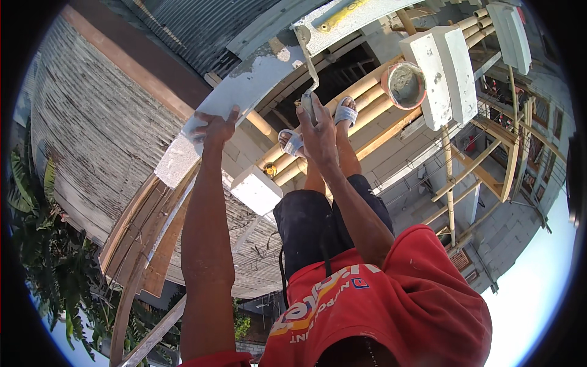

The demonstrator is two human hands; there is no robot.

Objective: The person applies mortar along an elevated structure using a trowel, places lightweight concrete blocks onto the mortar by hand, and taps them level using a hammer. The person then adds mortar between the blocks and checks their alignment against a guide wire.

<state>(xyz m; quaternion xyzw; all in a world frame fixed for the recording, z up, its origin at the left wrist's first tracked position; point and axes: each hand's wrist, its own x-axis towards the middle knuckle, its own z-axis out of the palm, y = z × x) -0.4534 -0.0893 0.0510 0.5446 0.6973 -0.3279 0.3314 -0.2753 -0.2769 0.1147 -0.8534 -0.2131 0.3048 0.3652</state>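
A pale block wall (254, 76) with wet grey mortar patches curves across in front of me. My left hand (214, 128) rests on a white block (177, 160) at its left end, fingers spread over the surface, thumb apart. In my right hand (319, 137) is a trowel (310, 67), its handle wrapped by my fingers. The trowel's narrow metal neck points away from me, and its mortar-smeared blade end meets the wall beside a block joint. A long yellow tool (342, 16) with a round hole lies on the farther block; its kind is unclear.
I stand on bamboo poles (367, 101) in sandals. At their right sits a bucket of mortar (405, 84), beside white blocks (437, 76). Another block (257, 189) and a small yellow-black item (269, 169) lie left of my feet. Corrugated roofing (110, 128) spreads left; bamboo scaffolding (452, 183) stands right.
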